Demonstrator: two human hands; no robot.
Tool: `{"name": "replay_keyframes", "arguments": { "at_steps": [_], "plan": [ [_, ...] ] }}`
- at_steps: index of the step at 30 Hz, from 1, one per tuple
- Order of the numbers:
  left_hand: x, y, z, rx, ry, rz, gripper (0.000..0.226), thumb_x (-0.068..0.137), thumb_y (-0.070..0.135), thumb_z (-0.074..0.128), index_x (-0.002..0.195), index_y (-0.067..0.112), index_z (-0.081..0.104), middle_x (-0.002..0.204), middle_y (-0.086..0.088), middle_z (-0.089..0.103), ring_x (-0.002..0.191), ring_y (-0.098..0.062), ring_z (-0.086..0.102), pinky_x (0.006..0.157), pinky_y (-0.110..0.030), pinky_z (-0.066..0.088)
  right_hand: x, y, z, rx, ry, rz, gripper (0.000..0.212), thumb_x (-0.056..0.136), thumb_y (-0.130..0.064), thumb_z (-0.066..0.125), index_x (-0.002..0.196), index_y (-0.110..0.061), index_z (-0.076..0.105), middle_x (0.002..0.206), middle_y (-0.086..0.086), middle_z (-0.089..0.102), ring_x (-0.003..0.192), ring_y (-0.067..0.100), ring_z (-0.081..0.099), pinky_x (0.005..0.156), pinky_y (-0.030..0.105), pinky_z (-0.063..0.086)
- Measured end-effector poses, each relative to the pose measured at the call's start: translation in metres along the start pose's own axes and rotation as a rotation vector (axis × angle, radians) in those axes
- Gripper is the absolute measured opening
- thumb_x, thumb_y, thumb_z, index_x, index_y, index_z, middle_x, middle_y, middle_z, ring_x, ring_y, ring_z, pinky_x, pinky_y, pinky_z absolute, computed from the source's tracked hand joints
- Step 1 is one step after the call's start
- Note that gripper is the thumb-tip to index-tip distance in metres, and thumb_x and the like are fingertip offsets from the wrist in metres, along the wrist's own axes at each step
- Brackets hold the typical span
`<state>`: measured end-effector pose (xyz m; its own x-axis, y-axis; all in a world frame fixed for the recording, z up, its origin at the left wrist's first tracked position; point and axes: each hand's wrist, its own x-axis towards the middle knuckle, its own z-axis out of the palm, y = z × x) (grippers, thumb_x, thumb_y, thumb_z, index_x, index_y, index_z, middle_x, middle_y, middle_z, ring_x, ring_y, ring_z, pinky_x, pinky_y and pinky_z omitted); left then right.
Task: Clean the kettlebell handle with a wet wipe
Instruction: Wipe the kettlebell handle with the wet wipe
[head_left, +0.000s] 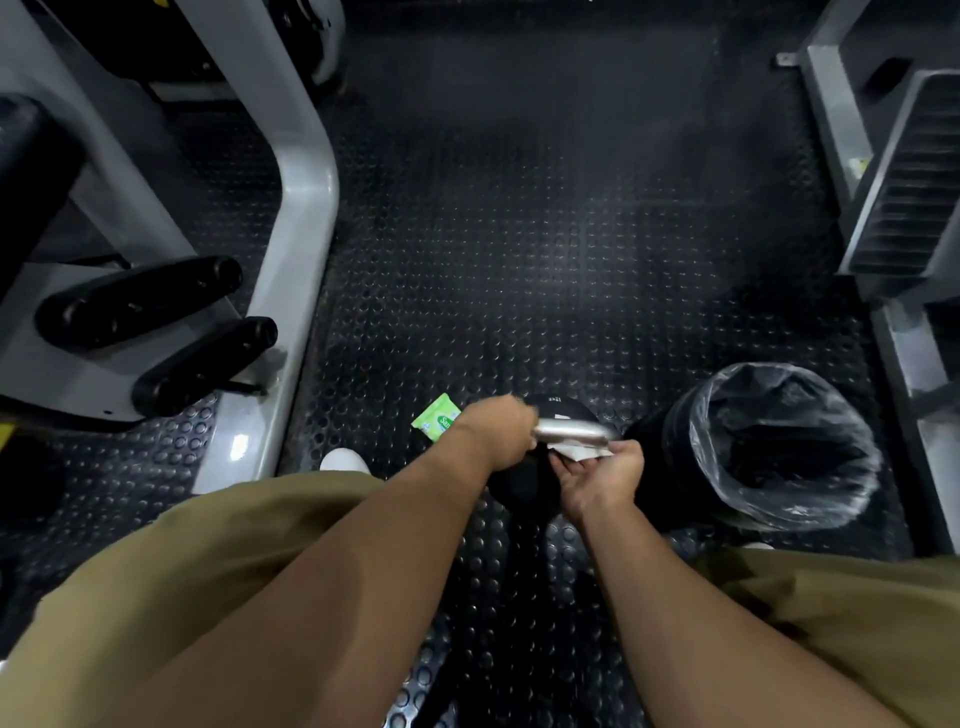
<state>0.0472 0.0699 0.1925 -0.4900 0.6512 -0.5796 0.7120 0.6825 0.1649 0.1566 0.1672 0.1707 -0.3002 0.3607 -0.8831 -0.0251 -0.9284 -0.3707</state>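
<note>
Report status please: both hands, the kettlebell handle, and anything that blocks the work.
Left hand gripping kettlebell handle. Right hand holding wet wipe under it. Wipe packet and bin nearby, nothing blocking.

Both bare forearms are extended forward and down, converging. The left hand (496, 431) is closed in a fist, knuckles up, wrist slightly bent. The right hand (597, 480) is turned palm-up, its fingers (569, 462) curled and pinched toward the left hand.
</note>
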Motion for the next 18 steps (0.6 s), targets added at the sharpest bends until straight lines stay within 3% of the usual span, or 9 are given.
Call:
{"name": "replay_keyframes", "arguments": {
  "at_steps": [7,14,18],
  "plan": [
    [-0.004,0.005,-0.011,0.057,0.007,0.047,0.043,0.105,0.024,0.054,0.148,0.018,0.055,0.134,-0.013,0.065,0.121,-0.033,0.063,0.102,-0.043,0.052,-0.012,0.009,-0.003,-0.121,-0.165,0.142,0.054,0.095,-0.034,0.036,0.132,0.002,0.055,0.127,0.024,0.067,0.120,0.038,0.064,0.114,0.051,0.040],
    [-0.001,0.007,-0.013,0.079,-0.012,0.056,0.031,0.104,0.024,0.056,0.132,0.015,0.063,0.120,-0.013,0.068,0.107,-0.034,0.066,0.086,-0.038,0.054,-0.009,-0.002,-0.002,-0.042,-0.024,0.001,0.046,0.094,-0.030,0.038,0.126,-0.005,0.059,0.129,0.018,0.066,0.115,0.034,0.065,0.111,0.048,0.044],
    [0.002,0.005,-0.010,0.092,-0.018,0.063,0.025,0.103,0.023,0.057,0.124,0.014,0.065,0.113,-0.011,0.069,0.102,-0.033,0.067,0.077,-0.035,0.048,-0.018,0.015,0.006,-0.110,-0.158,0.109,0.046,0.095,-0.032,0.036,0.123,-0.003,0.059,0.126,0.018,0.068,0.124,0.035,0.062,0.114,0.049,0.040]
  ]
}}
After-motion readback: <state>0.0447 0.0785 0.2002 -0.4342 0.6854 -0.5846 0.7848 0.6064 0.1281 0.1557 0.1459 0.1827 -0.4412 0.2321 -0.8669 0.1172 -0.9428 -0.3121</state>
